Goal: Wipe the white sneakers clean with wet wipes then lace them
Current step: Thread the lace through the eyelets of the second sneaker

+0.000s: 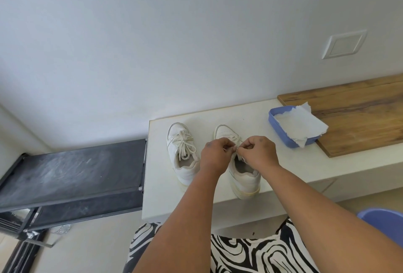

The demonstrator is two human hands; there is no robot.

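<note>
Both hands meet over the right sneaker [244, 174] on the white bench [272, 163]: left hand [214, 155] and right hand [258, 152] each pinch a lace [236, 142] between curled fingers, their tips almost touching (whether it is one lace end or two is hard to tell). Just to the left stands the other sneaker [183, 152], laced and tied in a bow. Farther right, a blue tray [281, 133] holds a white wipe [303, 124], touching a wooden board [359, 115].

White sneakers [183, 152] (blue tray [281, 132])
</note>
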